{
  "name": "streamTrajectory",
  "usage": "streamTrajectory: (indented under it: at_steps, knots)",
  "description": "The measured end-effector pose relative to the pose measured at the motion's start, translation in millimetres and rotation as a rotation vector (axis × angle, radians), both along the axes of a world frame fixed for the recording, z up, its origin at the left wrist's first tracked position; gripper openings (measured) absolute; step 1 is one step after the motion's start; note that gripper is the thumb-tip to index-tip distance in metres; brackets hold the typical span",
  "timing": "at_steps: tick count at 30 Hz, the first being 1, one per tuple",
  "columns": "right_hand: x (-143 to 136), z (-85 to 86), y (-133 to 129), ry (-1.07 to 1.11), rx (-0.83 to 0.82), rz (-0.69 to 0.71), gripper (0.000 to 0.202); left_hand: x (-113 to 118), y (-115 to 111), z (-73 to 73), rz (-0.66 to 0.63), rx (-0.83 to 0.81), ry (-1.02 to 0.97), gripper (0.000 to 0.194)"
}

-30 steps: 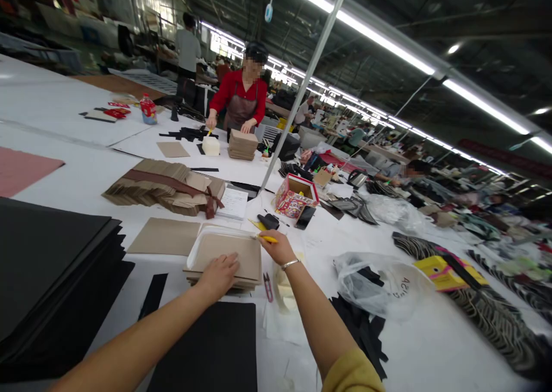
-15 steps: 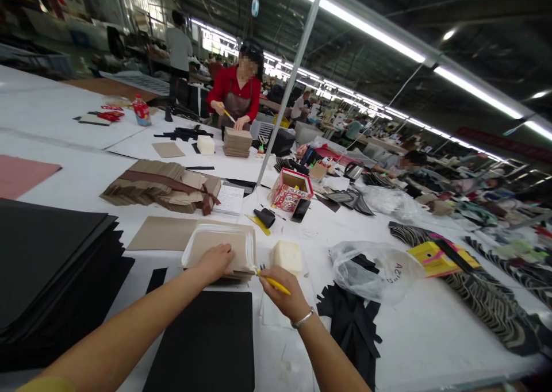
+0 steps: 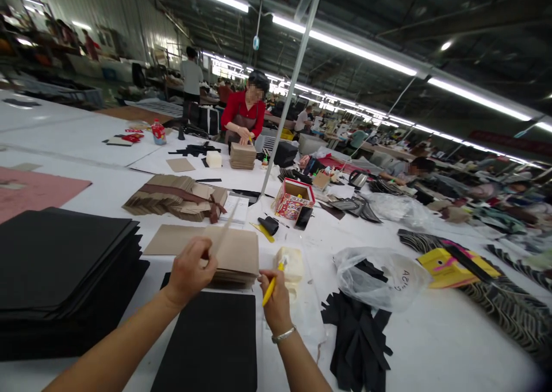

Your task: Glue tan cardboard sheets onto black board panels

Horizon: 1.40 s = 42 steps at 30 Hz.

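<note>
My left hand (image 3: 192,270) is closed at the left of a stack of beige cards (image 3: 241,254), pinching a thin, blurred sheet (image 3: 226,228) that is tilted up and seen almost edge-on. In my right hand (image 3: 276,303) is a yellow brush (image 3: 269,291), its tip pointing up beside a cream block (image 3: 290,264). The fingers of this hand are near the stack's right corner. Another beige card (image 3: 166,239) lies left of the stack, and a black sheet (image 3: 211,340) lies in front of it.
Black sheets (image 3: 64,254) are piled at the left. Bundled beige pieces (image 3: 172,196), a red patterned box (image 3: 294,199) and a pole (image 3: 291,87) stand beyond the cards. Black strips (image 3: 360,340) and a plastic bag (image 3: 383,277) lie right. A person in red (image 3: 244,113) works across the table.
My left hand has lifted from the stack and moved left, now with a sheet in it. The white-edged piece no longer lies flat on top. The brush has turned to point upward.
</note>
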State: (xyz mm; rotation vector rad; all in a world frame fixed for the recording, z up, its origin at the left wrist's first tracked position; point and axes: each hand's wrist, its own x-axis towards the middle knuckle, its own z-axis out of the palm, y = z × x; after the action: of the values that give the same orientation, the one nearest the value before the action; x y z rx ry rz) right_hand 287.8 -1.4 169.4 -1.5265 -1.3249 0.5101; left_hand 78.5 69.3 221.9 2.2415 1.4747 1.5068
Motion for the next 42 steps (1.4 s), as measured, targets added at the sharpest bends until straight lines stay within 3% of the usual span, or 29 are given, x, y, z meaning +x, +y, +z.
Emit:
streamTrajectory:
  at_steps: [3, 5, 10, 13, 16, 18, 21, 24, 28, 33, 42]
  knots:
    - [-18, -6.8, 2, -0.037, 0.007, -0.050, 0.018, -5, -32, 9.3, 0.047, -0.220, -0.398, 0.029]
    - [-23, -11.2, 2, 0.039, -0.002, -0.073, 0.017, -5, -51, 5.4, 0.007, -0.361, -0.565, 0.033]
    - [-14, -18.9, -13, 0.194, -0.020, -0.101, 0.022, -2, -86, -21.8, -0.126, -0.594, -0.834, 0.046]
    - [0, -22.2, -32, 0.226, -0.053, -0.097, 0.024, -7, -98, -38.3, -0.254, -0.737, -1.094, 0.049]
    - [14, -30.2, -56, 0.205, -0.131, -0.039, 0.024, -21, -109, -59.6, -0.246, -0.896, -1.299, 0.042]
    - [23, -40.3, -72, 0.162, -0.184, 0.014, 0.023, -33, -119, -78.1, -0.147, -1.020, -1.203, 0.040]
    - [28, -60.0, -92, 0.069, -0.257, 0.048, 0.023, -51, -135, -106.6, -0.022, -1.124, -0.760, 0.034]
    - [23, -78.6, -100, -0.057, -0.332, 0.020, 0.024, -65, -144, -125.9, -0.009, -1.059, -0.318, 0.030]
    - [10, -95.2, -92, -0.204, -0.402, -0.024, 0.026, -78, -141, -133.9, -0.050, -0.952, 0.006, 0.028]
    - [-2, -107.6, -73, -0.276, -0.367, -0.002, 0.027, -86, -127, -142.8, -0.005, -0.923, 0.095, 0.030]
    - [-7, -123.8, -64, -0.374, -0.375, -0.011, 0.027, -91, -113, -171.0, 0.047, -1.058, -0.081, 0.036]
